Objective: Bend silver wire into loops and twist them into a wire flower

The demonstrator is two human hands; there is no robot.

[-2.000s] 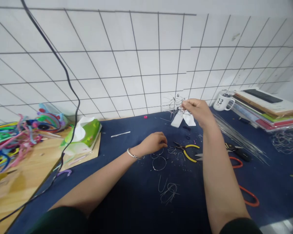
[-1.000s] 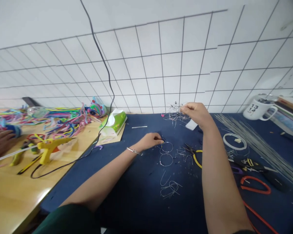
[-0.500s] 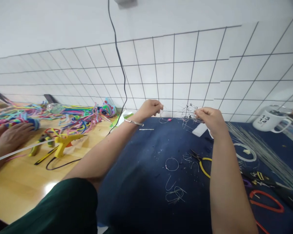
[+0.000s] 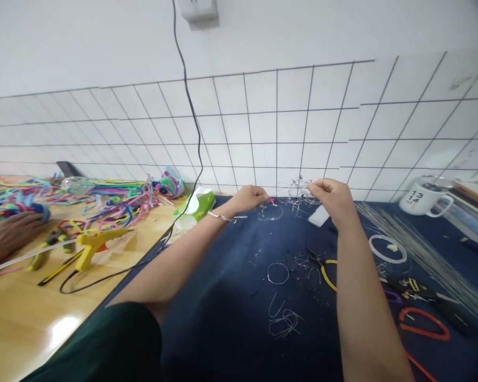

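Observation:
My left hand (image 4: pixel 250 199) is pinched closed near the back of the dark blue table, with a thin wire ring (image 4: pixel 270 218) hanging from its fingertips. A small pink piece (image 4: pixel 271 201) shows right beside those fingers. Further right, my right hand (image 4: pixel 334 197) pinches an openwork tangle of thin wire (image 4: pixel 299 191) by its edge. Below it lies a white strip (image 4: pixel 319 216). Another wire ring (image 4: pixel 278 273) rests on the cloth in front, with loose bent wires (image 4: pixel 286 322) nearer to me. Yellow-handled pliers (image 4: pixel 322 262) lie partly behind my right forearm.
To the right are straight wires (image 4: pixel 414 249), a white coil (image 4: pixel 387 249), red-handled scissors (image 4: pixel 424 324) and a white mug (image 4: pixel 424 197). At left, tissues (image 4: pixel 201 204), a yellow glue gun (image 4: pixel 88 248), colourful fuzzy stems (image 4: pixel 123 196) and another person's hand (image 4: pixel 16 233). A black cable (image 4: pixel 191 106) hangs down.
My left hand has picked up the upper wire ring from the cloth, raised it towards the wall, then lowered slightly. My right hand keeps the wire tangle. The view has swung left.

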